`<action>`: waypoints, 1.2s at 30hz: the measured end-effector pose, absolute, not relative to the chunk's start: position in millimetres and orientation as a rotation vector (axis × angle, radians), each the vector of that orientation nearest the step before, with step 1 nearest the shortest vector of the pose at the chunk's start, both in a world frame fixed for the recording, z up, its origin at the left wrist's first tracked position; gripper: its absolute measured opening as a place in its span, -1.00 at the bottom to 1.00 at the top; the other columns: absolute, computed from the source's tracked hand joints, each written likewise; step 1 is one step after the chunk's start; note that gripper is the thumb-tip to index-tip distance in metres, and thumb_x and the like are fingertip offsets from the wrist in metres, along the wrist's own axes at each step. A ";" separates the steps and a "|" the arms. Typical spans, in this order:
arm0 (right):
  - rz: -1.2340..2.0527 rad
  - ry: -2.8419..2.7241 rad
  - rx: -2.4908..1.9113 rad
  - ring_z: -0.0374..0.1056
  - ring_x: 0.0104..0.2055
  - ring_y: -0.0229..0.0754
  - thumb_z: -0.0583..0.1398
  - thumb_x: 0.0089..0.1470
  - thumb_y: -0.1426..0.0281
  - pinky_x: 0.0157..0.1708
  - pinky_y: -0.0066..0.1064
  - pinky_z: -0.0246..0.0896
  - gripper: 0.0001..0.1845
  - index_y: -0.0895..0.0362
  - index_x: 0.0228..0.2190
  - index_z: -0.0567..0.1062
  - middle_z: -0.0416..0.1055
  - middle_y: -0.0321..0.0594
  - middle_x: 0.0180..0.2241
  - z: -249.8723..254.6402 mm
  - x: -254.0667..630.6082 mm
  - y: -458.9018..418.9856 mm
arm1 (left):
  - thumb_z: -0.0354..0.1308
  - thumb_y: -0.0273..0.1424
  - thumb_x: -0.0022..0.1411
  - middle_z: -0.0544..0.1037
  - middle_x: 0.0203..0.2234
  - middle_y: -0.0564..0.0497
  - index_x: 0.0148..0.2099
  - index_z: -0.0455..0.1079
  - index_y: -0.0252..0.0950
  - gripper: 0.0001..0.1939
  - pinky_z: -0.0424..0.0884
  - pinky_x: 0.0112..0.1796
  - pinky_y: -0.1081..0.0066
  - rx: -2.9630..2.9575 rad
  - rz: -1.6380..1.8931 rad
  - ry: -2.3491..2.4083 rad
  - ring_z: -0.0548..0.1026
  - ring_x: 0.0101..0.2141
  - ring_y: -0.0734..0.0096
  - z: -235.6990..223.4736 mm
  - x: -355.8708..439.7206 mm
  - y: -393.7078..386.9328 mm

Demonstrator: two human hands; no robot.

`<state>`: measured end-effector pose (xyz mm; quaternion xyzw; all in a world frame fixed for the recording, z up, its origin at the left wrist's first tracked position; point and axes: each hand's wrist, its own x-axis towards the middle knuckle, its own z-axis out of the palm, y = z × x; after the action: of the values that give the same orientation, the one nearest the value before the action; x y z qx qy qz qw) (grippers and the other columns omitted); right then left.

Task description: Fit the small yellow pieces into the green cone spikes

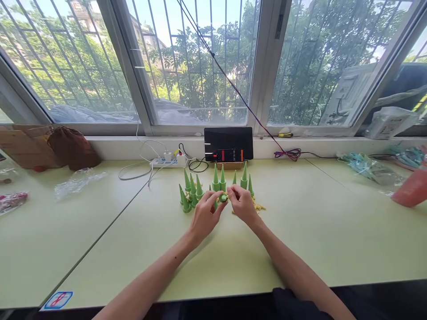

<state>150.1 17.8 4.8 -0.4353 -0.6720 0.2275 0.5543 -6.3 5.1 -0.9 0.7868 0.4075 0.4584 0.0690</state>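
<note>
My left hand (207, 214) is closed around a green cone (223, 198), with its round open end turned toward me. Close beside that end, my right hand (243, 203) has its fingers pinched together; whatever they hold is too small to make out. Several green cones (193, 191) stand upright to the left of my hands. More green cones (219, 179) stand behind my hands and to the right. Small yellow pieces (259, 207) lie scattered on the table by my right hand, and a few show among the cones.
Behind the cones a black tablet (228, 138) leans on the sill, with a phone (230, 155) showing a timer before it. A power strip (168, 161) with cables lies left of it. A brown bag (74, 147) sits far left, a red container (410, 186) far right.
</note>
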 end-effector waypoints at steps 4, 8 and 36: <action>0.521 -1.531 -1.042 -0.05 -0.58 -0.31 0.04 0.26 0.20 -0.55 -0.43 -0.11 -0.63 0.10 -0.54 0.23 0.05 -0.41 -0.63 6.1 153.4 18.8 | 0.11 -0.30 0.29 0.48 -0.33 0.04 -0.07 0.37 -0.26 -0.79 0.28 -0.55 0.53 2.183 1.364 1.234 0.26 -0.66 0.67 4.7 -3.0 0.7; 0.499 -1.539 -1.029 -0.03 -0.57 -0.32 0.04 0.26 0.20 -0.54 -0.44 -0.10 -0.63 0.10 -0.54 0.23 0.06 -0.41 -0.62 6.2 154.4 18.9 | 0.04 -0.14 0.31 0.44 -0.59 0.11 -0.25 0.37 -0.30 -0.69 0.24 -0.64 0.53 1.884 1.253 1.198 0.30 -0.71 0.60 6.8 -0.8 -0.6; 0.523 -1.630 -1.021 -0.02 -0.57 -0.30 0.02 0.25 0.16 -0.53 -0.42 -0.08 -0.60 0.09 -0.57 0.19 0.08 -0.39 -0.63 8.1 150.5 15.4 | 0.23 -0.10 0.16 0.34 -0.72 0.18 -0.37 0.33 -0.29 -0.65 0.19 -0.61 0.50 1.797 1.194 1.163 0.27 -0.72 0.56 7.1 -2.4 -3.2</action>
<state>150.5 15.4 8.1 -0.4299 -0.6867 0.2203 0.5432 -2.4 -3.2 7.1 0.6900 0.4466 0.4582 0.3384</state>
